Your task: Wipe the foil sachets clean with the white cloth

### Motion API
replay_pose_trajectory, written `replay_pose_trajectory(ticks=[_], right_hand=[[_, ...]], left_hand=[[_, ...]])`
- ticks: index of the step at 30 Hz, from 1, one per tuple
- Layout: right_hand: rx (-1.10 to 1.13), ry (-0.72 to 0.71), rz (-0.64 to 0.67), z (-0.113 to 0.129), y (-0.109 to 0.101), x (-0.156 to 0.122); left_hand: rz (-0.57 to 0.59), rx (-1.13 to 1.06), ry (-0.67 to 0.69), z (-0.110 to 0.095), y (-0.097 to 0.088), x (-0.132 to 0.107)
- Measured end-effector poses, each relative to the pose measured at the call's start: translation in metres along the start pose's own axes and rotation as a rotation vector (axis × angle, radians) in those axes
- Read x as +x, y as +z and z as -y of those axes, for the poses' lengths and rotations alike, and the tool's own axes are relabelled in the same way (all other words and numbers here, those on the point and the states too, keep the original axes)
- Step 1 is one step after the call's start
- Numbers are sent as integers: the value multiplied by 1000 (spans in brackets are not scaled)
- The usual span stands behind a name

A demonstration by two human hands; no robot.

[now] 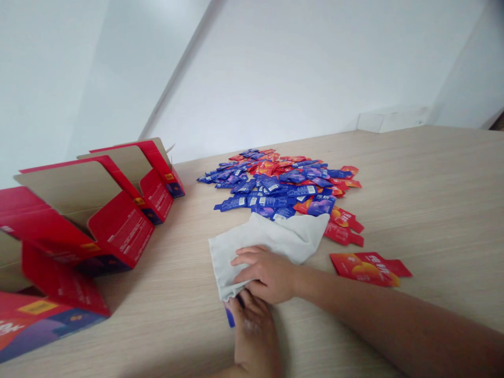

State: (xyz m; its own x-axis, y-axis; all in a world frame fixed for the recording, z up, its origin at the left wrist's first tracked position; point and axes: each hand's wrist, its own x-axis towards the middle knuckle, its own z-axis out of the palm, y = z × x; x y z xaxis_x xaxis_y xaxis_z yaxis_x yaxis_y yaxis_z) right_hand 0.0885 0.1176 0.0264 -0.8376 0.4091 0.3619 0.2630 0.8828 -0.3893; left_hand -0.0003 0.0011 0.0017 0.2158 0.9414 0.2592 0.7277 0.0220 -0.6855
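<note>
A folded white cloth [268, 241] lies on the wooden table, and my right hand [263, 274] presses on it from the right, fingers gripping its fold. Below it, my left hand [252, 333] comes up from the bottom of the view. A blue sachet [230, 317] pokes out beside my left fingers, mostly hidden under the cloth's corner. Just beyond the cloth spreads a heap of blue and red sachets [275, 181]. A large red sachet [368, 269] lies apart, to the right of my right wrist.
Several open red cardboard cartons [118, 231] stand in a row along the left of the light wood table [433, 220]. Bare table surface stretches to the right of the heap. A white wall [275, 68] rises behind, with a small white block [389, 119] at the table's far edge.
</note>
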Motion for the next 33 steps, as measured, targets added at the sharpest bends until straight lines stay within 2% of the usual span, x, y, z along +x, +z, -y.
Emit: replay_pose_trajectory(ticks=[6, 11, 15, 22, 28, 33], right_hand=[[-35, 105, 15, 3, -1, 1], [-75, 147, 14, 4, -1, 2], [-56, 139, 26, 4, -2, 2], [-11, -1, 34, 2, -2, 0], [-4, 61, 38, 4, -3, 1], [-12, 97, 44, 4, -3, 2]], left_hand=[[23, 95, 10, -2, 1, 0], [14, 33, -3, -2, 4, -1], [19, 9, -8, -3, 6, -2], [42, 38, -26, -5, 4, -1], [51, 119, -17, -4, 1, -1], [40, 44, -7, -3, 3, -1]])
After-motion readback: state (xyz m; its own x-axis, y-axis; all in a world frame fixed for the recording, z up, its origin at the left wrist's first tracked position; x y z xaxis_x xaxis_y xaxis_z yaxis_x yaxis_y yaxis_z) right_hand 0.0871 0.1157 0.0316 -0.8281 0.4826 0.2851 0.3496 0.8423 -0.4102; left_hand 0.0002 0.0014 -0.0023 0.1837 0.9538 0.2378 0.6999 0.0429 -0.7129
